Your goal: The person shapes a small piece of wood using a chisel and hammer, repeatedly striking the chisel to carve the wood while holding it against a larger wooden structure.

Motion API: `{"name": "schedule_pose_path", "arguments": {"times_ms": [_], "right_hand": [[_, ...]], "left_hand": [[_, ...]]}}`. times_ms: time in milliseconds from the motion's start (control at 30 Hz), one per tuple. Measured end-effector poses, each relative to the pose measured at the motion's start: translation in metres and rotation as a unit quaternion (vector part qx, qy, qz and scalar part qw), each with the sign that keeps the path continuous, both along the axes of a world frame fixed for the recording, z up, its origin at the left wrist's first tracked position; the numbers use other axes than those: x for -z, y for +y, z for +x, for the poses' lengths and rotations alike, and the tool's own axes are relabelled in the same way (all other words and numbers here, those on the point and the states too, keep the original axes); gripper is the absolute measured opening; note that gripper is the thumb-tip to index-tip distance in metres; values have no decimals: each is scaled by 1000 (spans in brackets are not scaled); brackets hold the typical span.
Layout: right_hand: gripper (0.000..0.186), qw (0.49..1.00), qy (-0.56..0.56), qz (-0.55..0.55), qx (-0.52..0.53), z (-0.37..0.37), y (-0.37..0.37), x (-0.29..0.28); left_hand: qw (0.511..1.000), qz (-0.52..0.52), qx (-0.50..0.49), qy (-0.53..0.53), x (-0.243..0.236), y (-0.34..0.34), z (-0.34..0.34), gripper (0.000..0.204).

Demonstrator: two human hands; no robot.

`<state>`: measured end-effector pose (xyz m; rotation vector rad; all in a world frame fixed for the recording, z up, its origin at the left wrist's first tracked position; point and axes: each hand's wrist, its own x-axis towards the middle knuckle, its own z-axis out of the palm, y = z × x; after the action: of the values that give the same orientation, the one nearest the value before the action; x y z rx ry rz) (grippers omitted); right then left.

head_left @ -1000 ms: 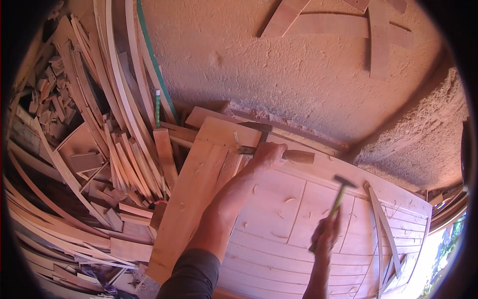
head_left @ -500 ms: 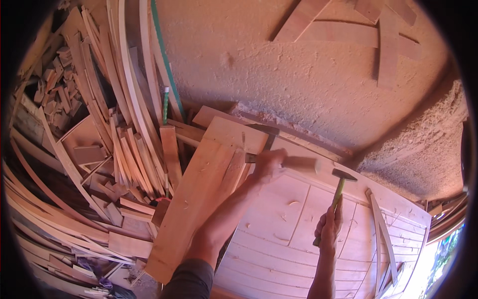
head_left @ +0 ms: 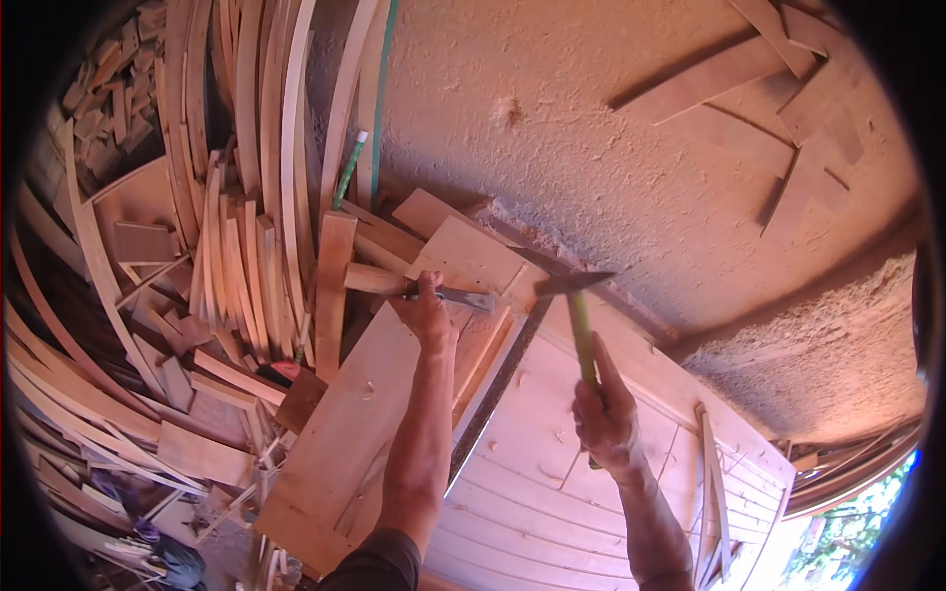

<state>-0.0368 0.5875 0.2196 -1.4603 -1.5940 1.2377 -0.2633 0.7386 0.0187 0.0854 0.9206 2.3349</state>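
My left hand (head_left: 429,307) is closed round a chisel (head_left: 372,280). The chisel's wooden handle points left, and its metal blade reaches right over the end part of a thick wooden board (head_left: 330,443). A long recess runs along the board's right side. Further right, my right hand (head_left: 607,419) grips a hammer (head_left: 581,320) by its green handle, with the dark head raised near the far end of the board. The hammer head is apart from the chisel.
Under the board lies a large slatted wooden panel (head_left: 532,497) with shavings on it. A dark narrow strip (head_left: 498,389) runs beside the board. Curved wood strips (head_left: 296,128) lean at the left. Loose wood pieces (head_left: 729,84) lie against the rough wall (head_left: 552,128).
The chisel has turned round in my left hand: its handle pointed right before and points left now. My right hand has brought the hammer leftward and up, nearer the board. The view has shifted.
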Motion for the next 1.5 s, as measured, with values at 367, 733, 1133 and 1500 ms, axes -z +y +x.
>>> {"name": "schedule_pose_path", "arguments": {"times_ms": [367,733,1133,1500], "right_hand": [[51,801,-403,307,-320,-117,106,-49],[59,641,-430,458,-441,-262,106,-101],[41,497,-625,380,-466,-284,155,-63],[59,593,-583,367,-417,-280,198,-80]], "left_hand": [[999,21,-45,-1,12,-1,21,62],[961,-44,-36,270,40,18,-3,76],[995,-53,-1,90,3,11,2,68],[977,17,190,92,3,50,-37,42]]}}
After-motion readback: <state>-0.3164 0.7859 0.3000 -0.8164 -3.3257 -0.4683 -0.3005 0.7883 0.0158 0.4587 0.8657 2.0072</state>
